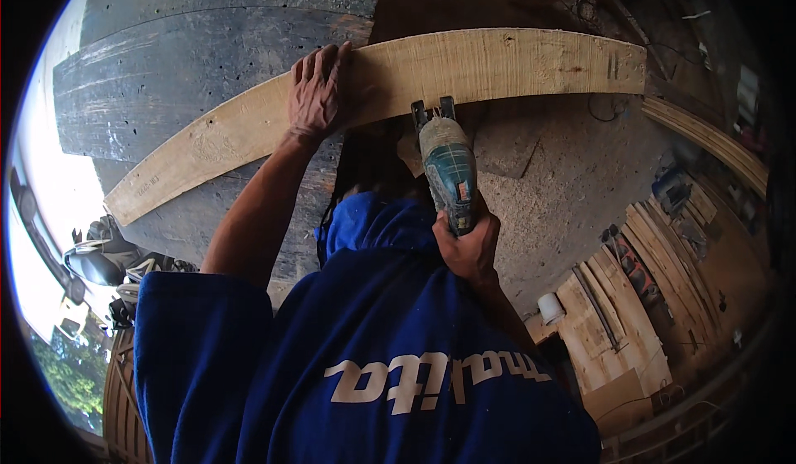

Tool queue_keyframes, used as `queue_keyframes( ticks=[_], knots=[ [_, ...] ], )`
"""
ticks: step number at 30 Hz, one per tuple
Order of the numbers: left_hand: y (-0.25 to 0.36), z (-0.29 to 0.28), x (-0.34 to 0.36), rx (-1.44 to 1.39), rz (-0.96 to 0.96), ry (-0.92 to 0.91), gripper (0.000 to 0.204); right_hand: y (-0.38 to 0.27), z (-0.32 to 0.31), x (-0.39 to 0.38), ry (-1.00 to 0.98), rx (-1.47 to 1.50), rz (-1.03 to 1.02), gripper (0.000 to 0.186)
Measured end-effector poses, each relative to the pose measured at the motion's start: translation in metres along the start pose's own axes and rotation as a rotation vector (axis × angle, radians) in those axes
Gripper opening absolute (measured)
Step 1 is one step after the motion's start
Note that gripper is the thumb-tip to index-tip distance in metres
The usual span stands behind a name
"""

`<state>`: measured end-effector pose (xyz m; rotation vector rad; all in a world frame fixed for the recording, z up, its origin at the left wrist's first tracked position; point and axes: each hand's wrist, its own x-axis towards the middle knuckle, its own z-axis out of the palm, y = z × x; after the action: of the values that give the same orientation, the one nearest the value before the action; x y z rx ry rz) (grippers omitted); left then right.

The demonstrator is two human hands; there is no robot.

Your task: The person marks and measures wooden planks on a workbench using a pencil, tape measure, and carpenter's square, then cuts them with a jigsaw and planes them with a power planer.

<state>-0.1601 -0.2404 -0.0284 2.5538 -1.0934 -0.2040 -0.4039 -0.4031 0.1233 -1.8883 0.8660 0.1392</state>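
A long, pale wooden board (473, 58) spans the view in a shallow curve, from a dark worktop on the left out past its edge on the right. My left hand (317, 95) is on top of the board left of its middle, pressing it, fingers bent toward the far edge. In my right hand (471, 244) is a teal jigsaw (449, 161), gripped by its rear. The jigsaw's dusty front and two-pronged metal shoe meet the board's near edge, right of the worktop. The blade itself cannot be made out.
The dark, scuffed worktop (191, 58) supports the board's left part. Sawdust covers the floor (539, 190). Curved wooden strips (709, 140) lie at right, with stacked planks (672, 273) and a white container (550, 308) nearer. A motorbike (104, 252) stands at left.
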Motion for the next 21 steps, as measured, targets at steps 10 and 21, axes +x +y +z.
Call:
queue_keyframes(
  ticks=[10,21],
  knots=[
    [-0.004,-0.001,0.01,0.006,0.017,0.029,0.085,-0.005,-0.003,0.012,-0.035,-0.005,0.059,0.042],
    [0.015,-0.026,-0.001,0.013,0.131,-0.032,0.116,0.036,-0.073,-0.018,0.002,-0.027,0.101,0.051]
  ],
)
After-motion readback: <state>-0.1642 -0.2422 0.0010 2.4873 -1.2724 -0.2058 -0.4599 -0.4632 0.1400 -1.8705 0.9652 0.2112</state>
